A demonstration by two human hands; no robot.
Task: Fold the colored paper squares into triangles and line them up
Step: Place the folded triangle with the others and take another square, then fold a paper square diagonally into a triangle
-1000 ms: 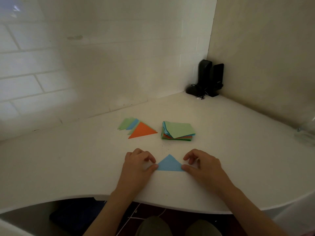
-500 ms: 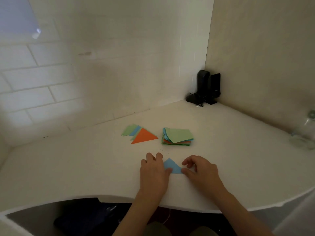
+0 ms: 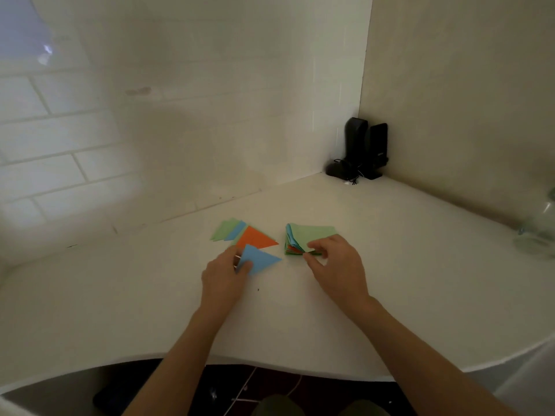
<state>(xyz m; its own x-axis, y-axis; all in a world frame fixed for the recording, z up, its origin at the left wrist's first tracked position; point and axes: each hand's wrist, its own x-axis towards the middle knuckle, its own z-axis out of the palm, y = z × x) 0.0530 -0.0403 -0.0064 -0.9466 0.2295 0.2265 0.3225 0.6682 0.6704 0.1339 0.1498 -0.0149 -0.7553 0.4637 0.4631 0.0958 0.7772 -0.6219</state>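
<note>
While left hand pinches blue triangle, right hand grips paper stack; speakers behind.

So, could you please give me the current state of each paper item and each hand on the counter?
blue triangle: folded, gripped at its left corner by the left hand, next to the orange triangle.
orange triangle: folded, lying flat, overlapping the row.
green and blue triangles: folded, overlapped in a row.
stack of squares: unfolded, green sheet on top.
left hand: holds the blue triangle.
right hand: fingers at the stack's near edge; grip unclear.
</note>
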